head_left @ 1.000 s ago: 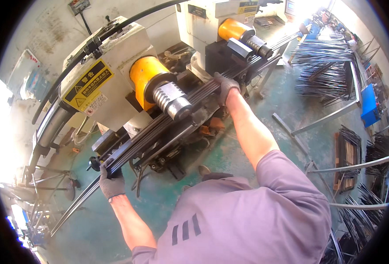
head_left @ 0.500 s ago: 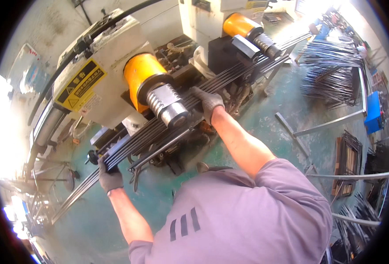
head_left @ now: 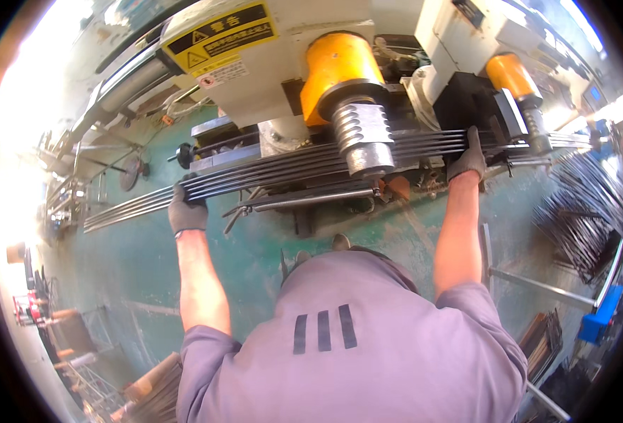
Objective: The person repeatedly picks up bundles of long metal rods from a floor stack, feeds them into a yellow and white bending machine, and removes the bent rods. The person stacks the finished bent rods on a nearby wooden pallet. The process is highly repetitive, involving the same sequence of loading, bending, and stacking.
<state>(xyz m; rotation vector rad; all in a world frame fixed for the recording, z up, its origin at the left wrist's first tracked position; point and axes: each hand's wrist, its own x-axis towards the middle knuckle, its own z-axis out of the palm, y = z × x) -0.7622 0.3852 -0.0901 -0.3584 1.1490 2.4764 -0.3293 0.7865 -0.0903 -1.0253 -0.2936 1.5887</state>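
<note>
Both gloved hands grip a bundle of long dark rods [head_left: 304, 161] that runs level across the front of a machine [head_left: 276, 70]. The left hand [head_left: 186, 210] is closed around the bundle near its left part, fingers curled over the top of the rods; beyond those fingers the rods stick out free to the left. The right hand [head_left: 468, 159] is closed on the same bundle further along, fingers hooked over the rods just beside a black block [head_left: 470, 106].

Between the two hands a ribbed steel roller [head_left: 363, 137] on a yellow cylinder [head_left: 334, 70] stands in front of the bundle and covers its middle; the rods pass behind it. A second yellow cylinder [head_left: 510, 74] sits past the right fingers, where the rods run on toward the rim. A black knob [head_left: 184, 155] lies just above the left fingers. Below the bundle a thinner bar [head_left: 311, 201] crosses the machine's base. More rods are heaped on the green floor [head_left: 255, 261] at far right [head_left: 587, 218], well apart from the hands.
</note>
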